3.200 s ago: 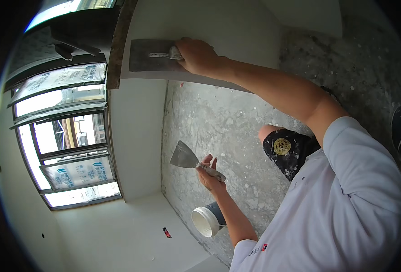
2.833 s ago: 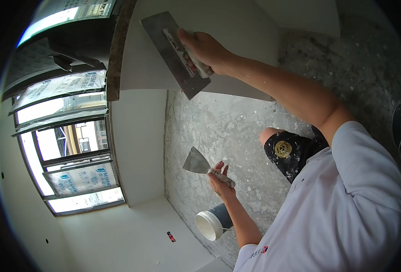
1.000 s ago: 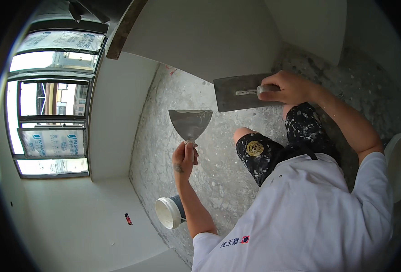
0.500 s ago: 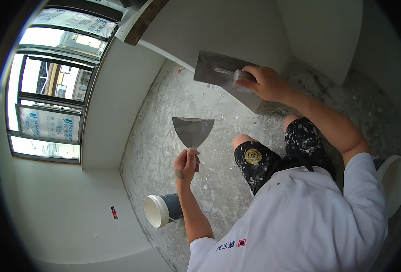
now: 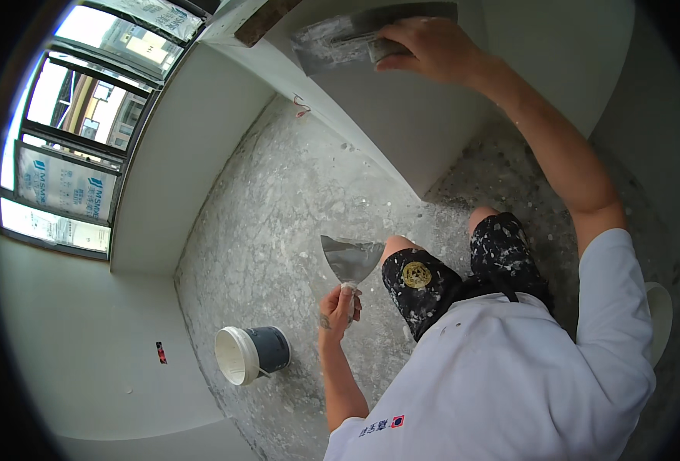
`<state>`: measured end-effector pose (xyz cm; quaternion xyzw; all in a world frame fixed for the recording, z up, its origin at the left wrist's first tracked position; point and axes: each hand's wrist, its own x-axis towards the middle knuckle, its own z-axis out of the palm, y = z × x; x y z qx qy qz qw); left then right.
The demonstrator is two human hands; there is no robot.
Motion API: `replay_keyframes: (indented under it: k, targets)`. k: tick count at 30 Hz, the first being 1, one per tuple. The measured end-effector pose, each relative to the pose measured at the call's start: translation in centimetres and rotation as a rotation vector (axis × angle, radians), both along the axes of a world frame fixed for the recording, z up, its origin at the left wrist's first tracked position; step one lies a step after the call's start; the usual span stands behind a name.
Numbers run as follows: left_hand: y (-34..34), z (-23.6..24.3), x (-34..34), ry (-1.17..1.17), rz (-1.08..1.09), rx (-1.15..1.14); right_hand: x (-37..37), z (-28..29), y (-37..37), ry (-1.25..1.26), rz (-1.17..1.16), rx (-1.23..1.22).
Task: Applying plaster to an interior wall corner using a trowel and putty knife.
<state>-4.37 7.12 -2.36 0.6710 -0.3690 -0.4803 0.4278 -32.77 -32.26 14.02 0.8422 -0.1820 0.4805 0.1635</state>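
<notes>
My right hand [image 5: 430, 51] is closed round the handle of a plastering trowel [image 5: 328, 40], a wide rectangular metal blade. The trowel is raised to the upper part of the grey wall [image 5: 401, 115]; pale smears show on its blade. Whether the blade's whole face touches the wall I cannot tell. Lower down and nearer me, my left hand [image 5: 338, 309] grips a wide putty knife [image 5: 350, 260] by its handle. Its fan-shaped blade points up and away from me, free of the wall and in front of my knee.
A white-and-dark bucket [image 5: 267, 349] lies on its side on the speckled concrete floor [image 5: 263, 230] at left. Another white bucket [image 5: 660, 323] is partly hidden behind my right side. Wires [image 5: 301, 106] poke out low beside the wall's corner. Windows [image 5: 71, 146] line the far left.
My right hand has moved the trowel up the wall, away from me. My left hand has drawn the putty knife lower and slightly right, turning its blade. The view has shifted a little.
</notes>
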Motion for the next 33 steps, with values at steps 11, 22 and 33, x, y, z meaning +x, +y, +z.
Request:
replay_keyframes:
  k: [11,22,33]
  targets:
    - [-0.1,-1.9,-0.7,0.070,0.031,-0.038,0.6,8.5,0.7,0.363,-0.014,0.035]
    - [1.1,-3.9,-0.7,0.124,0.100,-0.023,-4.1,6.2,-0.1,0.340,-0.053,0.469]
    - [-1.2,-3.2,-2.1,0.170,0.061,-0.026,3.8,-2.8,5.8,-0.362,0.302,0.873]
